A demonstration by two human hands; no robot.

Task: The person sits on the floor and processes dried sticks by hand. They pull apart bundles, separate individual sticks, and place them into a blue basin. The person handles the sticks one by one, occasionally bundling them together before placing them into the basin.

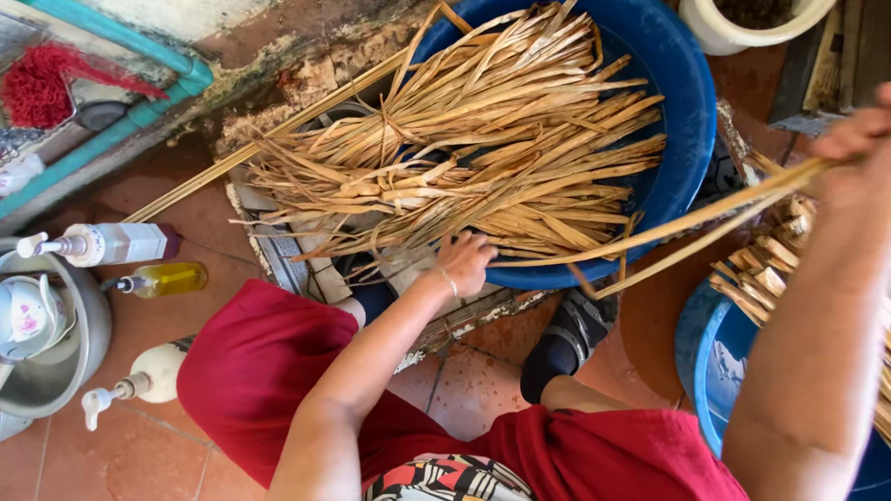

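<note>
1. The left hand (467, 260) reaches down to the near rim of the big blue tub (682, 102). Its fingers are curled into the dry leaf strips (483, 148) that fill the tub and spill over the left side — it seems to be grabbing some, but I cannot tell how tight.
2. The right hand (854, 148) is up high at the right edge. It is closed around a few long strips (705, 223) that stretch from the hand down to the tub's front rim.
3. The pile of tan strips lies across the tub, with the ends fanning out to the right. One long thin stalk (269, 139) sticks out to the left over the floor.
4. Under the right arm is a second blue tub (710, 371) with more strips (770, 269) — these look folded or woven.
5. On the tiled floor at the left stand a few bottles (111, 243) and a metal pot (65, 353) with a cup (28, 315) in it.
6. The person wears red clothes (260, 362) and dark socks (566, 343).
</note>
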